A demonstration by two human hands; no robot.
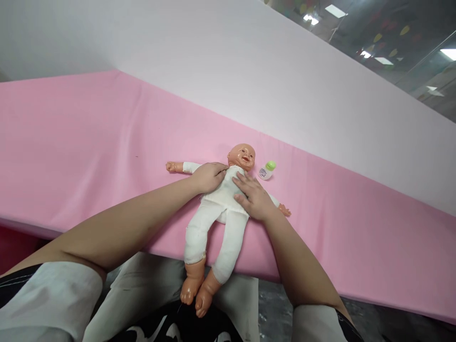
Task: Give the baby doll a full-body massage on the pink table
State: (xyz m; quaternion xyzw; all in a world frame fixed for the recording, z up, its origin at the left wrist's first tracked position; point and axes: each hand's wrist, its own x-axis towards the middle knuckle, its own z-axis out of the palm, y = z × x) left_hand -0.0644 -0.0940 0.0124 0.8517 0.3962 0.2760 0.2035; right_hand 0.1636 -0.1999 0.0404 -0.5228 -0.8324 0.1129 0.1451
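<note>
A baby doll (217,223) in a white suit lies on its back on a pink surface (89,142), head away from me, arms spread, feet hanging over the near edge. My left hand (208,175) rests on the doll's upper chest near its shoulder, fingers curled onto the cloth. Flat on the doll's torso lies my right hand (251,194), fingers spread. A small white bottle with a green cap (267,170) lies on the pink surface just right of the doll's head.
A pale wall panel (285,85) rises behind the pink surface. My lap in light trousers (142,289) is below the near edge. A dark floor (270,304) shows at the bottom right.
</note>
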